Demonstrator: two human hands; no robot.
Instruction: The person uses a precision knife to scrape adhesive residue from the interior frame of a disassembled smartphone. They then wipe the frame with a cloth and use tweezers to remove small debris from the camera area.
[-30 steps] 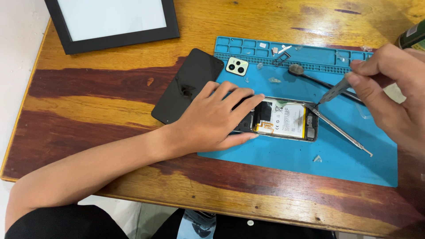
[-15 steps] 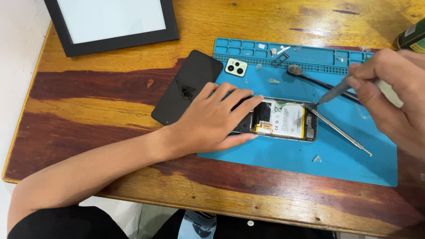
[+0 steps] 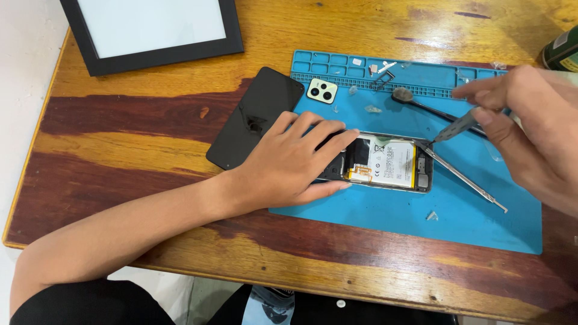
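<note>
An opened phone [image 3: 391, 164] lies on the blue repair mat [image 3: 385, 222], its pale battery and inner parts showing. My left hand [image 3: 295, 159] rests flat on the phone's left end, pressing it down. My right hand [image 3: 533, 129] holds a thin metal screwdriver [image 3: 457, 126] whose tip touches the phone's upper right corner. A long metal pry tool [image 3: 466, 177] lies on the mat right of the phone.
A black back cover [image 3: 253, 117] lies at the mat's left edge, a pale green camera cover [image 3: 323, 91] beside it. A dark brush-like tool [image 3: 421, 103] and small parts sit by the mat's tray row. A black-framed board [image 3: 150, 30] is at top left.
My right hand has shifted slightly, keeping the screwdriver tip at the phone's corner. My left hand and the phone have stayed put.
</note>
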